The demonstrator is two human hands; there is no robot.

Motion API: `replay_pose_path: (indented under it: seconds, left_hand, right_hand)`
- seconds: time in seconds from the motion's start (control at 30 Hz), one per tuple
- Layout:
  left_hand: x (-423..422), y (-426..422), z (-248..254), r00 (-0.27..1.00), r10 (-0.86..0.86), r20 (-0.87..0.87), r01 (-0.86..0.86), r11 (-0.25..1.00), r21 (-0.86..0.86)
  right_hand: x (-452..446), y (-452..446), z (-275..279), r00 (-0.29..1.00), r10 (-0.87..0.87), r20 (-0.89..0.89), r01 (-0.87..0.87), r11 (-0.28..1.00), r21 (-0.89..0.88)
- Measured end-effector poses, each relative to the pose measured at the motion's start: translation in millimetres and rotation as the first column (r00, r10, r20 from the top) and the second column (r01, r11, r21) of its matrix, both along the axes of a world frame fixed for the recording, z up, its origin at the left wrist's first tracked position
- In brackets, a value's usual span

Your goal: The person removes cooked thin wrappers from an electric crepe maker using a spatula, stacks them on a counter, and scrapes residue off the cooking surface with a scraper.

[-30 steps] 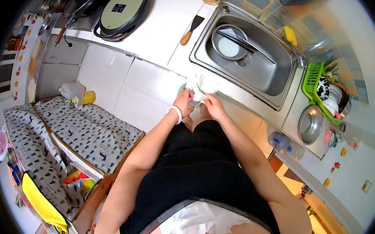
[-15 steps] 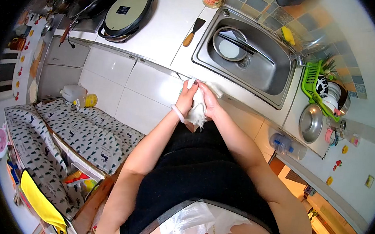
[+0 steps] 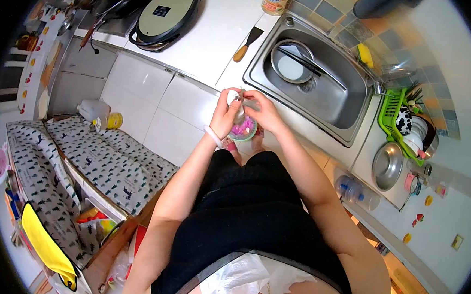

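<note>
In front of my body, over the floor by the counter edge, my left hand (image 3: 224,113) is closed around a white crumpled thing (image 3: 232,96). Its kind is hard to make out, since fingers cover much of it. My right hand (image 3: 264,114) is beside it, with bent fingers pinching at its upper right side. A pale bracelet sits on my left wrist. Below the hands, partly hidden, a round green-rimmed container with pink inside (image 3: 244,128) stands by my feet.
Ahead is a steel sink (image 3: 331,107) holding a pan (image 3: 291,69) and dark sticks. A scraper (image 3: 248,44) and a round electric griddle (image 3: 165,14) lie on the counter to its left. A green dish rack (image 3: 393,114) and steel bowl (image 3: 387,166) stand right.
The white thing hung down below my hands as a ragged piece; now it is bunched higher between them. My right hand has turned and its fingers have spread apart. The pink-filled container has come into view.
</note>
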State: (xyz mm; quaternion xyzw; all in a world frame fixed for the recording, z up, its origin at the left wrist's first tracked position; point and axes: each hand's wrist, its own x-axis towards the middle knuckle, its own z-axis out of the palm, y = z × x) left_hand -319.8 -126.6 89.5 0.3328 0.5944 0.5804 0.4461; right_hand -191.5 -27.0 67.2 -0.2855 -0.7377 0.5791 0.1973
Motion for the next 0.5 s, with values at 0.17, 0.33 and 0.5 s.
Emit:
replay_pose_path:
  seconds: [0.17,0.33,0.5]
  left_hand:
    - [-9.4,7.8,15.8,0.999,0.002,-0.054,0.000,0.999,0.037]
    - [-20.0,21.1,34.0,0.992,-0.070,0.106,0.063,0.996,0.070]
    - [-15.4,37.9,36.3,0.987,0.039,0.155,-0.041,0.999,0.010]
  right_hand:
    - [-5.9,24.8,-2.4,0.991,0.021,0.129,0.008,0.975,-0.221]
    - [-23.7,25.2,34.2,0.995,0.066,-0.078,-0.069,0.997,-0.032]
    - [-34.3,28.4,43.4,0.971,0.014,-0.238,-0.033,0.996,-0.077]
